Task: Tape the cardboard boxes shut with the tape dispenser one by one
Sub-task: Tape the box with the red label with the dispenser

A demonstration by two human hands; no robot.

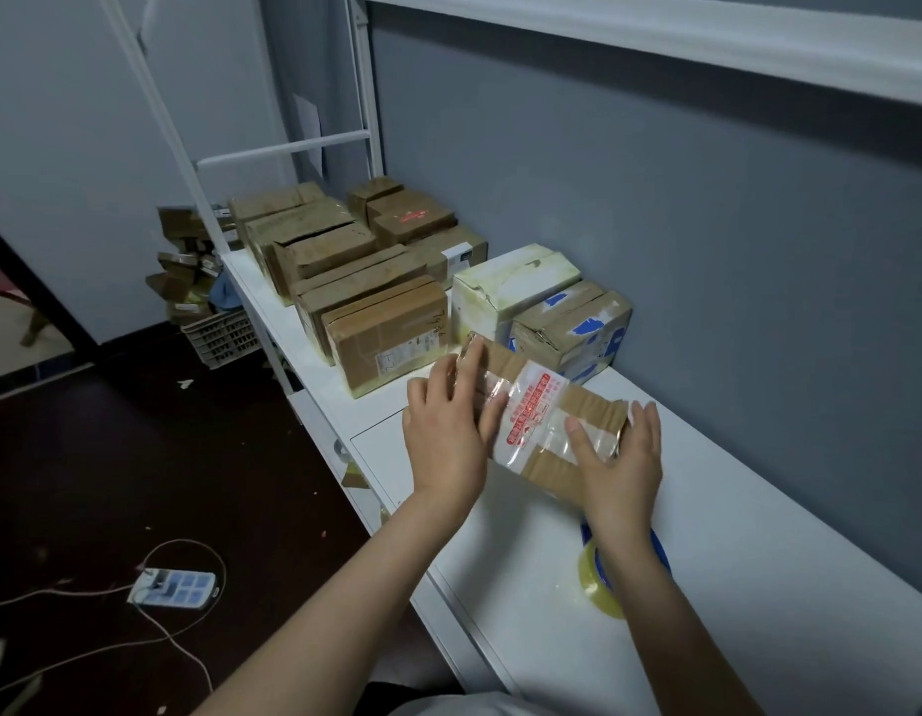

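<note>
Cardboard box point(585, 405), red print illegible; left hand point(446, 431) and right hand point(621, 467) press it, fingers straight.

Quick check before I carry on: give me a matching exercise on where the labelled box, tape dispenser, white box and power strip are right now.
1 labelled box
2 tape dispenser
3 white box
4 power strip

A on the floor
B on the table, by the right forearm
C under the left hand and right hand
D just behind the labelled box

Pairs: 1-C, 2-B, 3-D, 4-A
</note>
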